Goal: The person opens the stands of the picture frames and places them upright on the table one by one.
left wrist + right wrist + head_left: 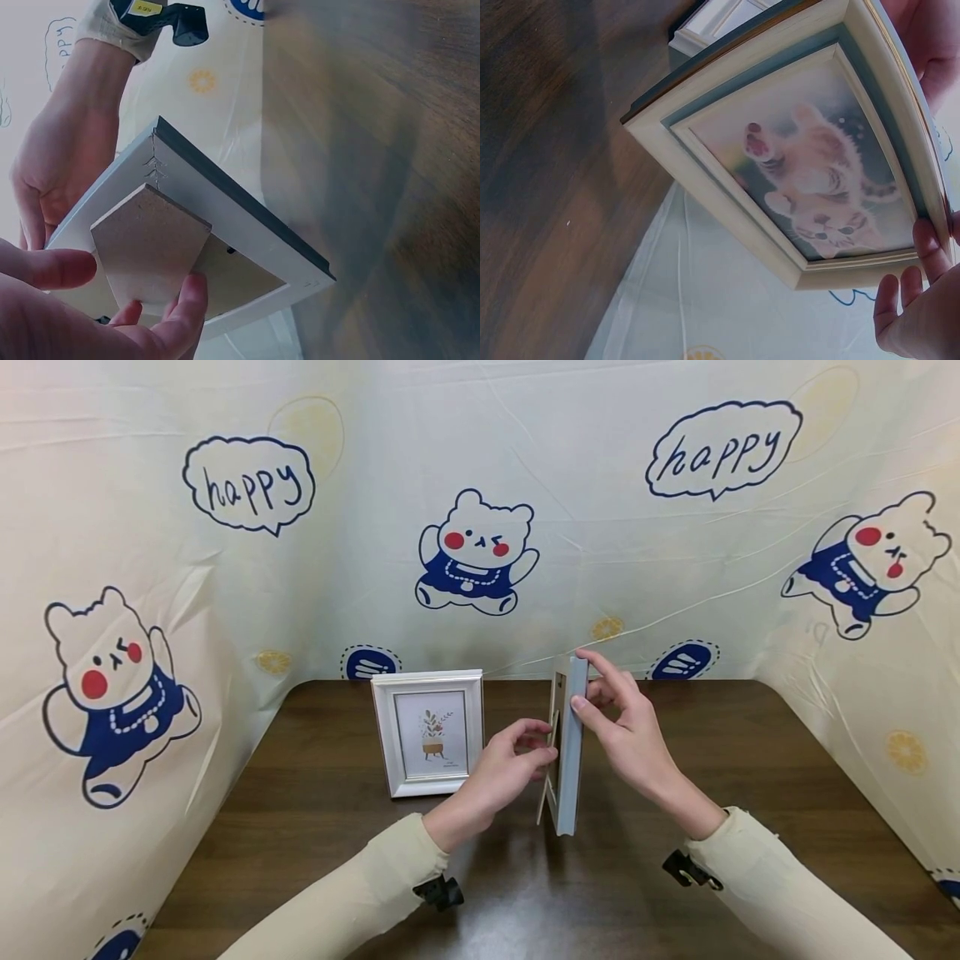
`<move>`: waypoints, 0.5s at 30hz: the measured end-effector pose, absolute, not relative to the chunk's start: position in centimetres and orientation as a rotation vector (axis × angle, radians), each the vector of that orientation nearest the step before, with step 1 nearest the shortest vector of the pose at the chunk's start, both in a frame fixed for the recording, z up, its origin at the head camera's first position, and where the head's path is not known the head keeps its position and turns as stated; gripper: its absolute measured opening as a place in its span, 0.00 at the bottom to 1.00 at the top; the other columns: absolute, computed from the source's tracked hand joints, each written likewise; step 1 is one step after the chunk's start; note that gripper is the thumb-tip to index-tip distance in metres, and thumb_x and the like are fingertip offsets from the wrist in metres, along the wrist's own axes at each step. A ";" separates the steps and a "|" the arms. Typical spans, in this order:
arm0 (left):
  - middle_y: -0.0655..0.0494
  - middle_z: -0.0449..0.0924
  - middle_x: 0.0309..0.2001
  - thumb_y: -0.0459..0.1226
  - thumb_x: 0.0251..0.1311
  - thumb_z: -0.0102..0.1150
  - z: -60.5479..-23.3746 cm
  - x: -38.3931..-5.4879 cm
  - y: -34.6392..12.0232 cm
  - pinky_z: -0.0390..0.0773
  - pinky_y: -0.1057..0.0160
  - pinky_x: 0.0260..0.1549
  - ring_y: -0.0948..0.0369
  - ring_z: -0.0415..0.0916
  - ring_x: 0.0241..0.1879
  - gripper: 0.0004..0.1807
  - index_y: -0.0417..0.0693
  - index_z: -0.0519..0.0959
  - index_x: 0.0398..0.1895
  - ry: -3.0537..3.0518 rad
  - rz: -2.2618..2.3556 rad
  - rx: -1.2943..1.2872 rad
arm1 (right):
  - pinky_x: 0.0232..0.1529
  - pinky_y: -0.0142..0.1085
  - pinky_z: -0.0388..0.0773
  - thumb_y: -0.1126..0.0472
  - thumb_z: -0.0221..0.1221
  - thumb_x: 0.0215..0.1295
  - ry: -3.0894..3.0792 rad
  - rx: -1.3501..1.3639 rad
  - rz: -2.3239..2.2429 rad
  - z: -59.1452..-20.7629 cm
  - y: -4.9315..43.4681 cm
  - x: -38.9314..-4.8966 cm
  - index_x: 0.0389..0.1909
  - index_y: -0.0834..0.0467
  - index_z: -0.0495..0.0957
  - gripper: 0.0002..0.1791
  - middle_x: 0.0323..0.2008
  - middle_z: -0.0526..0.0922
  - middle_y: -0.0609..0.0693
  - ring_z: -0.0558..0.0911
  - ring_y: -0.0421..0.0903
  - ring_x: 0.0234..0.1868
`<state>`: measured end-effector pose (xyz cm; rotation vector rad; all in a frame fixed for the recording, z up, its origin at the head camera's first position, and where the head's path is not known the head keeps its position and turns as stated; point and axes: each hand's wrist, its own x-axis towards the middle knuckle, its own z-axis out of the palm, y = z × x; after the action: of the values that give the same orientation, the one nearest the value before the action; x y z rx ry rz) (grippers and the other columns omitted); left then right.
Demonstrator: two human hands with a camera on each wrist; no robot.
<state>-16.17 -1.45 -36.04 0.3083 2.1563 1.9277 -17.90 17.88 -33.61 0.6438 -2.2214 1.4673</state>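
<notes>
A cream-and-blue picture frame (573, 768) stands edge-on near the table's middle, turned sideways to the head view. Its front holds a kitten photo (817, 176), seen in the right wrist view. My right hand (633, 739) grips the frame at its upper edge, thumb and fingers on the side rail. On the back, my left hand (498, 768) pinches the pale stand leg (150, 247) between thumb and fingertips. That leg is swung out at an angle from the backing board (236, 277). To the left, a white picture frame (381, 735) with a potted-plant print stands upright.
Dark brown wooden table (300, 852) lies under everything. Behind and on both sides hangs a pale cloth (360, 527) printed with bears and "happy" bubbles. Black cameras are strapped at both wrists, over cream sleeves.
</notes>
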 end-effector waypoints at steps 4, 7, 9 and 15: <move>0.45 0.78 0.51 0.32 0.71 0.61 -36.0 -16.2 -1.4 0.84 0.54 0.50 0.55 0.79 0.48 0.21 0.38 0.76 0.65 2.165 1.907 0.329 | 0.47 0.46 0.64 0.71 0.61 0.74 -2.218 0.643 1.469 -33.6 17.9 -17.9 0.75 0.58 0.70 0.31 0.34 0.86 0.54 0.71 0.49 0.45; 0.45 0.78 0.51 0.32 0.71 0.60 -36.0 -16.2 -1.3 0.84 0.55 0.49 0.55 0.80 0.47 0.21 0.38 0.76 0.65 2.167 1.903 0.334 | 0.47 0.44 0.64 0.71 0.61 0.74 -2.219 0.640 1.470 -33.6 18.0 -17.8 0.75 0.56 0.70 0.31 0.34 0.86 0.54 0.71 0.51 0.45; 0.45 0.78 0.51 0.31 0.71 0.60 -36.1 -16.2 -1.3 0.84 0.55 0.48 0.55 0.80 0.47 0.21 0.38 0.76 0.65 2.166 1.904 0.337 | 0.47 0.43 0.64 0.71 0.61 0.74 -2.219 0.640 1.468 -33.6 18.0 -17.8 0.75 0.55 0.70 0.31 0.34 0.86 0.54 0.71 0.51 0.45; 0.43 0.78 0.52 0.30 0.70 0.60 -36.0 -16.1 -1.3 0.84 0.56 0.46 0.55 0.80 0.46 0.21 0.39 0.76 0.65 2.143 1.917 0.328 | 0.47 0.44 0.64 0.70 0.61 0.74 -2.217 0.644 1.461 -33.6 18.0 -17.8 0.76 0.54 0.71 0.31 0.34 0.86 0.54 0.71 0.49 0.45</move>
<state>-16.09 -1.35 -35.95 0.3281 2.1427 1.9172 -17.76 18.00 -33.57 0.6438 -2.2171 1.4609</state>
